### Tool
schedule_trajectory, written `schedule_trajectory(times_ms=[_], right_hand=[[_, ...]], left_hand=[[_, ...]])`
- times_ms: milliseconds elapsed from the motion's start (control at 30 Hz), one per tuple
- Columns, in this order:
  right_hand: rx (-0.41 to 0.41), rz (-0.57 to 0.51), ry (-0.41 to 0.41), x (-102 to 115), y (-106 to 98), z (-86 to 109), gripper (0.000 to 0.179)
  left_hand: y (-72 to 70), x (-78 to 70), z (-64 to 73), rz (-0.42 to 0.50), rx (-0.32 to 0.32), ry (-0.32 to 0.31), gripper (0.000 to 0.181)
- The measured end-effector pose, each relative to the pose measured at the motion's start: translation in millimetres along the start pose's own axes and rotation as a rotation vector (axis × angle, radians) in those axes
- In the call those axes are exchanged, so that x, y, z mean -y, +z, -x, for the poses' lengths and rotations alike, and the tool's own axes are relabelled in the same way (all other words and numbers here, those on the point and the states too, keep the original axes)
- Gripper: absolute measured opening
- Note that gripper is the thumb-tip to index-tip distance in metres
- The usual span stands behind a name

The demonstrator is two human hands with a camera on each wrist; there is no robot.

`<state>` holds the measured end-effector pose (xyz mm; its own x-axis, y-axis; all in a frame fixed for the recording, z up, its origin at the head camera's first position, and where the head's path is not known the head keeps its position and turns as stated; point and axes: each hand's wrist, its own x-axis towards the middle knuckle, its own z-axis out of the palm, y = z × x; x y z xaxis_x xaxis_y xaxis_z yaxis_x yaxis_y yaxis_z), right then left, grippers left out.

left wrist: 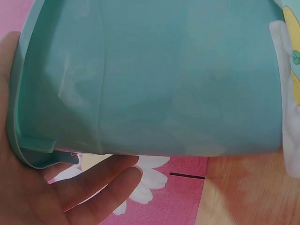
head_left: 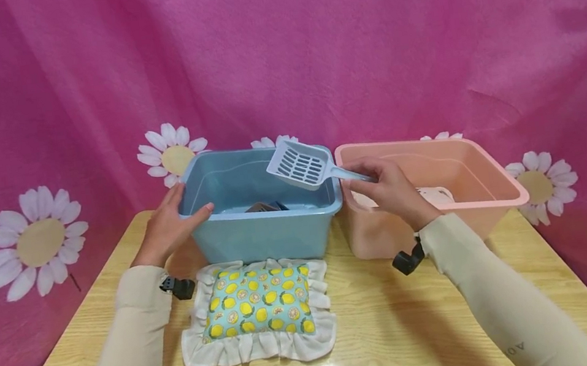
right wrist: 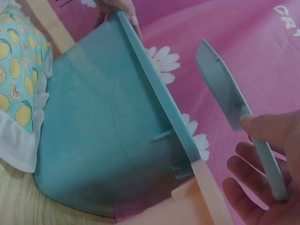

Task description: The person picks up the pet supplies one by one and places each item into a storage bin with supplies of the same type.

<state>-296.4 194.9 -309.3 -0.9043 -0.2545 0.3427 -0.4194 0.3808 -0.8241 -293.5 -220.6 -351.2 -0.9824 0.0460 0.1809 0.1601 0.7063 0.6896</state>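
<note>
A light blue slotted litter scoop (head_left: 302, 165) is held by its handle in my right hand (head_left: 390, 190), its head tilted above the right side of the blue bin (head_left: 261, 236). In the right wrist view, the thumb presses the handle of the scoop (right wrist: 269, 164) with fingers beneath it. My left hand (head_left: 165, 224) holds the bin's front left corner, its thumb over the front rim. Seen from the left wrist, fingers (left wrist: 101, 187) reach below the rim, outside the wall. Dark items (head_left: 263, 207) lie inside the blue bin, partly hidden by its front wall.
A pink bin (head_left: 494, 181) stands right of the blue one, with white items (head_left: 436, 195) inside. A lemon-print cushion (head_left: 256, 302) with white ruffles lies before the blue bin on the wooden table (head_left: 369, 334). A magenta flowered cloth (head_left: 277, 55) hangs behind.
</note>
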Motion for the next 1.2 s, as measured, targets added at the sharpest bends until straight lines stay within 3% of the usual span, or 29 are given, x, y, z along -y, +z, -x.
schedule_trajectory(times_ms=[167, 400, 700, 1200], right_hand=[[-0.008, 0.007, 0.024, 2, 6, -4.7, 0.033], [-0.003, 0.003, -0.021, 4, 12, -9.9, 0.033], [0.015, 0.039, 0.038, 10, 14, -16.3, 0.035], [0.015, 0.005, 0.087, 7, 27, -24.1, 0.03]], left_hand=[[1.0, -0.6, 1.7, 0.002, -0.001, 0.0, 0.099], [0.6, -0.2, 3.3, -0.008, 0.01, -0.006, 0.099], [0.9, -3.1, 2.5, -0.012, 0.012, -0.012, 0.1], [1.2, 0.1, 0.1, -0.005, 0.011, -0.011, 0.1]])
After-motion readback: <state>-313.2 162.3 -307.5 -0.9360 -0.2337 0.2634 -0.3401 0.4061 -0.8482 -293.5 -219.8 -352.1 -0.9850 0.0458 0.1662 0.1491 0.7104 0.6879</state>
